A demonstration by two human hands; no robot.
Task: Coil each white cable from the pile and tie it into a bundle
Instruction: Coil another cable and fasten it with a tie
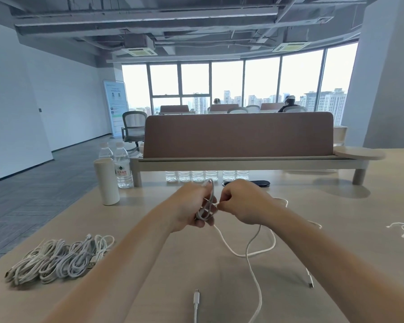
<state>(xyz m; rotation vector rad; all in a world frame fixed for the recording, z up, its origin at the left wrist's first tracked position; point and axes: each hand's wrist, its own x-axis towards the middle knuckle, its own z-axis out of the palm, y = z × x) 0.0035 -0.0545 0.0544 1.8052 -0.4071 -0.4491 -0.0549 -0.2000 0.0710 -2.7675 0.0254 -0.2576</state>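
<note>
White cable (207, 207) sits half-coiled in your left hand (187, 206), above the middle of the table (208, 273); your right hand (240, 203) pinches its strand close beside. The loose tail (246, 254) trails toward the near edge and could snag, loosening your loops.

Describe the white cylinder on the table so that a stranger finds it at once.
Find the long brown divider across the wooden table. At its left end stand two clear water bottles, and the white cylinder stands just in front of them. It alone is opaque, plain and unlabelled.
</note>
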